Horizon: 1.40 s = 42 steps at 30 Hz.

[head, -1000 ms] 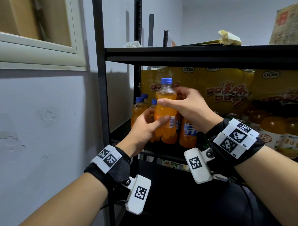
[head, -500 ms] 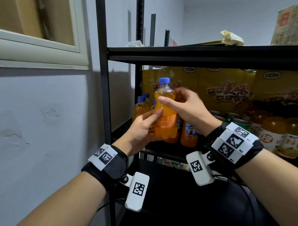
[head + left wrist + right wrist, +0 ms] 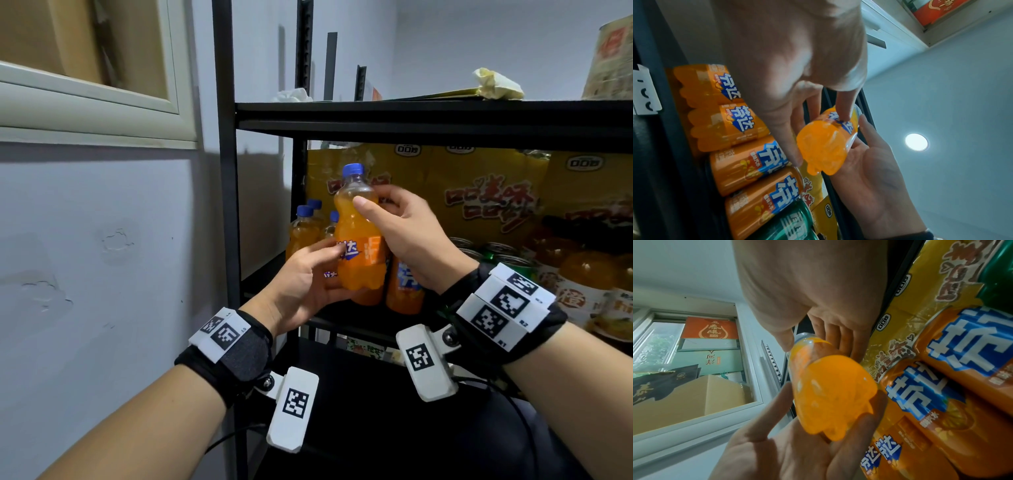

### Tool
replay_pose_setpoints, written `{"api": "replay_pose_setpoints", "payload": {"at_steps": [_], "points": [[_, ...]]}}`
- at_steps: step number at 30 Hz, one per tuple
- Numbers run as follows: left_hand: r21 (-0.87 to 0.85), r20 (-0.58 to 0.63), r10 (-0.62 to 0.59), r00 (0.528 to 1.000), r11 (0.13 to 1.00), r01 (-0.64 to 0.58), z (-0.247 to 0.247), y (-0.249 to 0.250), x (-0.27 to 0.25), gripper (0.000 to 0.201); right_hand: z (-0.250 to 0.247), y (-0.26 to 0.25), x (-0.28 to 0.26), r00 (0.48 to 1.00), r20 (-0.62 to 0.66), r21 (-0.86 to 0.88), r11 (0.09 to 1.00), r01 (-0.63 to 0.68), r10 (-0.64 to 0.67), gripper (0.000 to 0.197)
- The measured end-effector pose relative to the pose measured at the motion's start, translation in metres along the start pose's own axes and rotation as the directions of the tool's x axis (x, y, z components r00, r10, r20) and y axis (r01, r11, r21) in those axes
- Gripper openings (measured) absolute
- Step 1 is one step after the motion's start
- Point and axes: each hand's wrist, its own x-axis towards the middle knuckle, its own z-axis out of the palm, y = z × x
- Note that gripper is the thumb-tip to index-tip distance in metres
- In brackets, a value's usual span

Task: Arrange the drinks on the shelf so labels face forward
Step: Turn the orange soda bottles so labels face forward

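— Where is the bottle (image 3: 359, 236)?

— Held up in front of the shelf (image 3: 428, 114), at its left end, upright with the blue cap (image 3: 352, 170) on top. Its base is clear of the shelf board, as the left wrist view shows from below (image 3: 821, 152).

— What has hold of it?

— Both hands. The right hand (image 3: 407, 236) grips the upper part, thumb on the near side and fingers curled round the far side. The left hand (image 3: 301, 291) wraps the lower part from the left, fingertips on the label (image 3: 363, 251).

— Which way does the label face?

— Partly toward the camera; blue characters show at its left edge, next to an orange panel.

— And on the shelf itself?

— Behind the held bottle stand more orange bottles (image 3: 303, 233) with blue caps, and just right of it two more (image 3: 406, 287) with labels showing. Further right sit green cans (image 3: 510, 260) and orange jars (image 3: 582, 277). Yellow snack bags (image 3: 486, 202) line the back.

— Above that?

— A crumpled yellow wrapper (image 3: 496, 84) and a white tissue (image 3: 293, 95) lie on the upper board.
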Motion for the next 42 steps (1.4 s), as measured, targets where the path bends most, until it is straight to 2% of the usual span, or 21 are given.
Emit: {"api": "replay_pose_setpoints", "payload": {"at_steps": [2,4,6,10,12,15,19,23,28,31,34,37,39,41,42], "points": [[0.038,-0.028,0.038,0.999,0.999,-0.037,0.002,0.001,0.0,0.052,0.0,-0.001,-0.002,0.999,0.024,-0.013,1.0,0.023,-0.022,0.066],[0.061,-0.05,0.069,0.996,0.996,-0.066,0.003,0.001,0.0,0.057,-0.002,-0.003,-0.004,0.999,0.023,-0.019,0.999,0.026,-0.025,0.08],[0.082,-0.032,0.057,0.998,0.995,-0.054,0.006,0.0,-0.001,0.058,-0.006,-0.003,-0.002,1.0,0.001,0.016,1.0,-0.005,0.005,0.086],[0.036,0.069,-0.048,0.996,0.998,0.046,0.013,0.002,-0.003,0.055,-0.012,-0.003,0.001,0.998,-0.036,0.112,0.993,-0.046,0.05,0.068],[-0.031,0.075,-0.062,0.995,0.997,0.065,0.014,0.005,-0.003,0.053,-0.014,-0.002,0.001,0.998,-0.028,0.094,0.994,-0.058,0.061,0.063],[-0.065,0.083,-0.101,0.991,0.992,0.107,0.019,0.01,-0.005,0.059,-0.018,-0.002,0.003,0.994,0.011,0.078,0.991,-0.107,0.107,0.043],[-0.044,0.111,-0.144,0.983,0.988,0.15,0.03,0.018,-0.005,0.069,-0.025,-0.004,0.008,0.961,0.07,0.103,0.957,-0.273,0.267,0.052],[-0.121,0.1,-0.199,0.975,0.97,0.211,0.042,0.03,0.0,0.089,-0.028,-0.005,0.01,0.925,0.092,0.027,0.928,-0.372,0.369,0.048],[-0.125,0.059,-0.226,0.972,0.965,0.231,0.049,0.028,0.011,0.084,-0.027,0.003,0.005,0.897,0.163,-0.066,0.912,-0.404,0.41,0.045],[-0.098,0.039,-0.237,0.971,0.966,0.239,0.05,0.025,0.011,0.077,-0.03,0.006,0.003,0.879,0.185,-0.108,0.898,-0.427,0.44,0.053],[-0.024,0.003,-0.224,0.975,0.974,0.224,0.048,0.021,0.009,0.079,-0.031,0.008,0.002,0.857,0.217,-0.039,0.882,-0.47,0.467,0.073],[0.057,-0.027,-0.119,0.992,0.991,0.121,0.044,0.015,0.006,0.061,-0.033,0.006,0.001,0.879,0.289,0.101,0.901,-0.422,0.38,0.077],[0.128,-0.004,-0.031,1.0,0.991,0.031,0.039,0.013,0.005,0.047,-0.037,0.004,0.0,0.922,0.317,0.181,0.94,-0.289,0.222,0.063],[0.173,0.013,0.064,0.998,0.983,-0.065,0.034,0.01,0.005,0.055,-0.04,0.002,-0.001,0.952,0.295,0.167,0.976,-0.138,0.084,0.047],[0.189,0.008,0.123,0.992,0.974,-0.123,0.033,0.007,0.006,0.065,-0.04,0.0,-0.002,0.96,0.278,0.132,0.989,-0.072,0.033,0.047]]}}
